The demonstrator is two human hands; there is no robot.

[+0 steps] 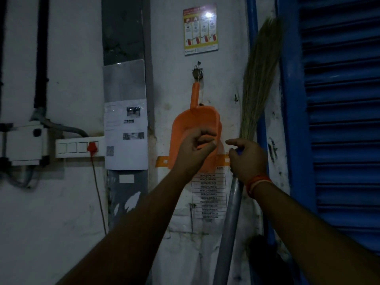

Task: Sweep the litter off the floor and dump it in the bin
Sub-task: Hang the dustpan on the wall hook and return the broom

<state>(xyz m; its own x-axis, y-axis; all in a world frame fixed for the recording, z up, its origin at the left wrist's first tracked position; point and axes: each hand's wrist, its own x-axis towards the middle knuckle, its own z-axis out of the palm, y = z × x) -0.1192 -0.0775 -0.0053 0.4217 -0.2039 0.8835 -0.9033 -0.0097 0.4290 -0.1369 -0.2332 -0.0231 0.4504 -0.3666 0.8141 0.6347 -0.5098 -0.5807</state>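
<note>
Where the dim white wall (67, 83) meets the blue slatted shutter (341, 120), an orange plastic dustpan (191, 128) hangs by its handle from a small metal hook (197, 71), pan end down. The left hand (195, 149) is raised in front of the pan's lower part, fingers curled and thumb meeting them, seemingly pinching the pan's right edge — though the dark blurs the exact contact. Just beside it, the right hand (247, 159) grips a grass broom with a grey pipe handle (259, 75) at the top of the pipe, forefinger stretched out towards the left hand. The broom stands upright with its straw head pointing up, against the wall next to the shutter's blue frame. A red-and-orange thread band (258, 183) circles the right wrist. Behind the dustpan sit a strip of orange tape and a printed list (208, 194); higher up is a fire-extinguisher poster (200, 28). Further left — a white switchboard (79, 147) with a red plug, and a taped paper notice (125, 134).
</note>
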